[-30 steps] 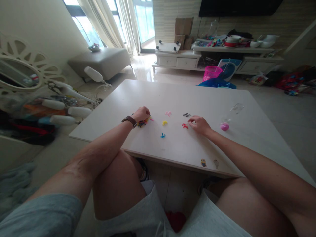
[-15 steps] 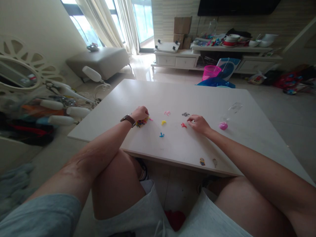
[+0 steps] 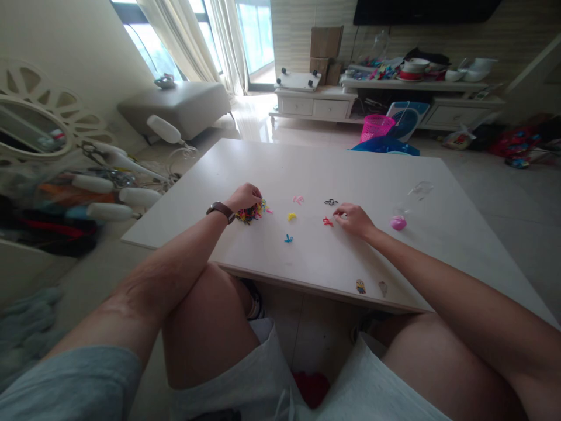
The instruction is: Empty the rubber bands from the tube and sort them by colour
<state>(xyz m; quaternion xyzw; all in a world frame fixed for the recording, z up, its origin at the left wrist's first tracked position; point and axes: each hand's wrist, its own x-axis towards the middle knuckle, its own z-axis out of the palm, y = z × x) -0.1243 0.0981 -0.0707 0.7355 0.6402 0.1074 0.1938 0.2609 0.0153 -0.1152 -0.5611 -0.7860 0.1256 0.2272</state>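
My left hand (image 3: 244,197), with a dark watch on its wrist, is over the near-left part of the white table (image 3: 245,257). Its fingers pinch together at the far edge of a multicoloured heap of small rubber bands (image 3: 249,215); what is between them is hidden. My right hand (image 3: 354,220) rests on the table beside a small group of red rubber bands (image 3: 328,221), thumb and fingertips drawn together, their contents too small to make out. Between the hands lie little groups of pink bands (image 3: 298,200), yellow bands (image 3: 291,216) and blue bands (image 3: 288,238). Black bands (image 3: 331,202) lie just beyond the red ones.
Right of my right hand are a pink round object (image 3: 398,223) and a clear plastic piece (image 3: 421,188). A Minion figure piece (image 3: 360,286) and a small pale piece (image 3: 383,287) lie near the front edge. A white lamp (image 3: 164,130) stands left of the table.
My left hand has shifted slightly left and up, and more of the multicoloured heap shows. The black bands look more spread out. My right hand stays by the red bands.
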